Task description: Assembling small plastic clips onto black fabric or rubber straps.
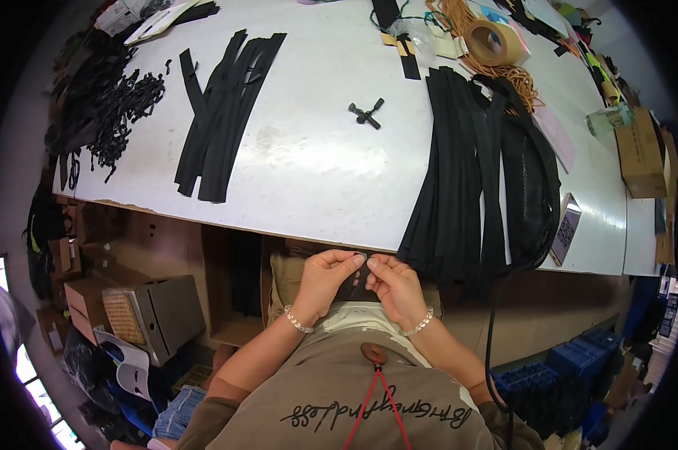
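In front of my lap, just off the table's near edge, my left hand [325, 279] and my right hand [396, 285] meet fingertip to fingertip. Both are closed in a pinch on the end of a black strip [359, 279], which looks like zipper tape and hangs down between them. What lies right under the fingertips is too small to make out. Nearest my right hand, a thick bundle of long black strips [451, 172] droops over the table edge. Another bunch of black strips [230, 120] lies left of centre. Between the bunches sit a few small black pulls [366, 115].
A heap of small black cord pieces [132, 105] covers the left of the white table [316, 180]. At the right lie a black mesh bag [534, 172], a phone-like slab [566, 229] and a tape roll [495, 42]. A black cable [490, 337] hangs beside my right arm.
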Tool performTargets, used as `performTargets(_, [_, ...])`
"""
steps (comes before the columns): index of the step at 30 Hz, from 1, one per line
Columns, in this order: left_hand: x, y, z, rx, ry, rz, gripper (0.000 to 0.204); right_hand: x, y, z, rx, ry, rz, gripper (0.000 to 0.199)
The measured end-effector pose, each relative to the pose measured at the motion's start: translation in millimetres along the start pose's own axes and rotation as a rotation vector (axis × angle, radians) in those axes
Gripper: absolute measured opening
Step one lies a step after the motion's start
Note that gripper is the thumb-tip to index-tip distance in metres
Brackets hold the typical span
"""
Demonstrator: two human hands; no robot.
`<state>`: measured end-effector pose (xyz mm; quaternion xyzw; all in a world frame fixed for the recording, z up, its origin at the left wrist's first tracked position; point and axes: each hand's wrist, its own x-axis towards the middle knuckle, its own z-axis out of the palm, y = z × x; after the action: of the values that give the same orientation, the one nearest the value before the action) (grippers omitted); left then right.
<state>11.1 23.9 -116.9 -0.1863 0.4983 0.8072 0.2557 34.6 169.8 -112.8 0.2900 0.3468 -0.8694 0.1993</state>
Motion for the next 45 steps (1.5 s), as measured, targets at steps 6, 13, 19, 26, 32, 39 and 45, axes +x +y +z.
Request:
performTargets(6, [6.0, -0.8, 3.8, -0.022, 0.013, -0.047, 0.007, 4.4, 5.9, 2.5, 0.042, 0.041, -0.115, 0.006])
performTargets(13, [9.2, -1.1, 0.9, -0.003, -0.008, -0.018, 0.009, 6.0, 14.1, 6.3, 0.123, 0.09, -0.156, 0.005])
performTargets(19, [10.0, 6.2, 3.3, 0.02, -0.025, -0.009, 0.007, 6.3, 14.1, 13.7, 0.145, 0.138, -0.147, 0.009])
performTargets(26, [10.0, 11.3, 1.7, 0.028, -0.071, -0.053, 0.007, 6.2, 10.7, 18.2, 0.191, 0.153, -0.119, 0.01])
performTargets(32, [6.8, 8.7, 0.1, 0.016, 0.011, -0.06, 0.01, 4.7, 1.4, 6.6, 0.097, 0.035, 0.037, 0.008])
performTargets(39, [6.2, 10.2, 2.1, 0.056, -0.004, -0.059, 0.009, 3.7, 5.0, 2.9, 0.096, 0.022, -0.016, 0.008])
performTargets(45, [9.9, 14.0, 0.7, 0.037, -0.062, -0.046, 0.008, 8.9, 15.7, 12.6, 0.088, 0.102, -0.145, 0.008])
